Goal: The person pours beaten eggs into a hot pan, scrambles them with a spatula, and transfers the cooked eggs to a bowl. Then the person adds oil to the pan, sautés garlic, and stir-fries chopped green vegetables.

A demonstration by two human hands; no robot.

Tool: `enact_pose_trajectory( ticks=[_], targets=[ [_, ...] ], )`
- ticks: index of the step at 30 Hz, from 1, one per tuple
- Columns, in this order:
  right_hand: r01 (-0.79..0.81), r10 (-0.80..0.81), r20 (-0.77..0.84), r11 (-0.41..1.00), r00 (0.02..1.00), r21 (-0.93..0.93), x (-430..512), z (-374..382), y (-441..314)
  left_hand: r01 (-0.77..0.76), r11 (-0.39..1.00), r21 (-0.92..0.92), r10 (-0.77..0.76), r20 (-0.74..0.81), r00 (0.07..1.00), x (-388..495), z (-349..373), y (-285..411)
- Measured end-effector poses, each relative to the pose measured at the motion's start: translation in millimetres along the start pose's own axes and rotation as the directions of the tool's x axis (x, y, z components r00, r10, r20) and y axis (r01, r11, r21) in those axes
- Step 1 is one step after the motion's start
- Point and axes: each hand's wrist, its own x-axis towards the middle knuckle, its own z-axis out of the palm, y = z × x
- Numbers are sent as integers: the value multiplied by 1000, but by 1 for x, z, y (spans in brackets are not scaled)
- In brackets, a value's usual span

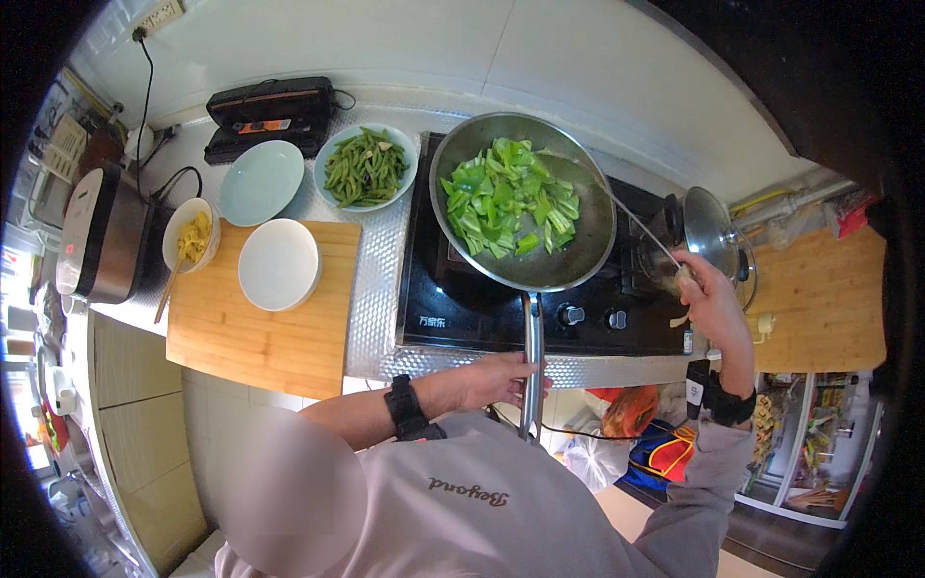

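A deep frying pan point(589, 260) with a long metal handle sits over the black gas stove point(477, 325). Cut green pepper pieces point(506, 191) fill its left and middle part. My left hand point(495, 379) is closed around the pan handle point(532, 339) near the counter's front edge. In my right hand point(712, 292) is the grip end of a thin-shafted spatula point(647, 230). Its shaft crosses the pan's right rim, and its head lies partly hidden among the peppers. Black straps circle both my wrists.
Left of the stove are a plate of green beans point(367, 170), a pale blue plate point(261, 184), a white bowl point(280, 265) on a wooden board point(267, 339), and a bowl of yellow food point(193, 235). At right stands a glass-lidded pot point(704, 224). Two knobs point(572, 315) face me.
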Motion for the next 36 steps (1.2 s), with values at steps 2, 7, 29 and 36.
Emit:
enact_pose_trajectory(
  ticks=[2,7,29,36],
  targets=[
    [37,-43,-71,996,997,-78,15,10,12,3,1000,29,-3,18,1000,-2,2,-3],
    [-160,146,105,978,984,134,49,72,15,21,1000,3,-21,11,1000,-5,7,-5],
    [-684,195,714,532,673,500,15,51,20,34,998,61,-37,45,998,-2,5,-4],
    [-328,-13,562,802,827,500,23,75,-18,9,998,66,-12,47,999,3,1,-9]
  ],
)
